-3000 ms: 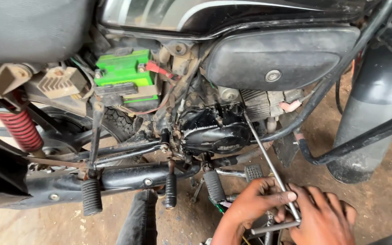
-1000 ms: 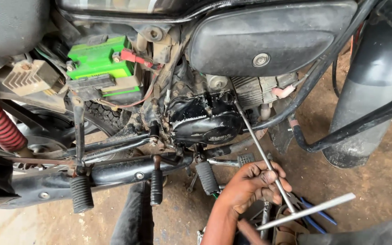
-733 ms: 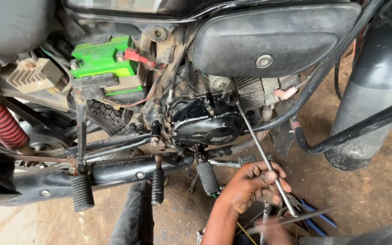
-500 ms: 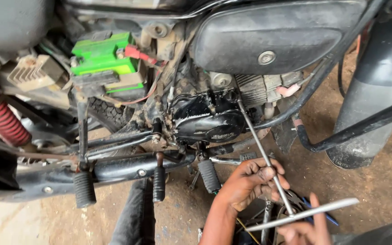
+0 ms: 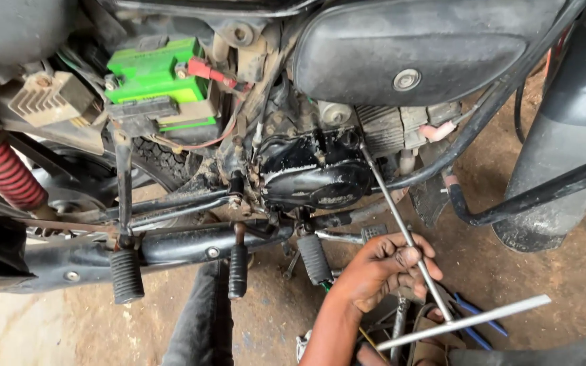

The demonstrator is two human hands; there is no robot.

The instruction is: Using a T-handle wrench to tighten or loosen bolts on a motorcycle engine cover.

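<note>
One hand (image 5: 381,271) gripping rod (image 5: 401,227), dirt floor (image 5: 564,271)

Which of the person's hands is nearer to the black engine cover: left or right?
Left. The left hand grips the long metal rod just below the black engine cover. The right hand is almost wholly out of view at the bottom edge, farther away, by the silver bar.

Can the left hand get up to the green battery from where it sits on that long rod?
Probably yes. The left hand grips the long metal rod below the engine, and the green battery sits uncovered at the upper left. The black engine cover and frame tubes lie between, but the battery's side looks open.
</note>
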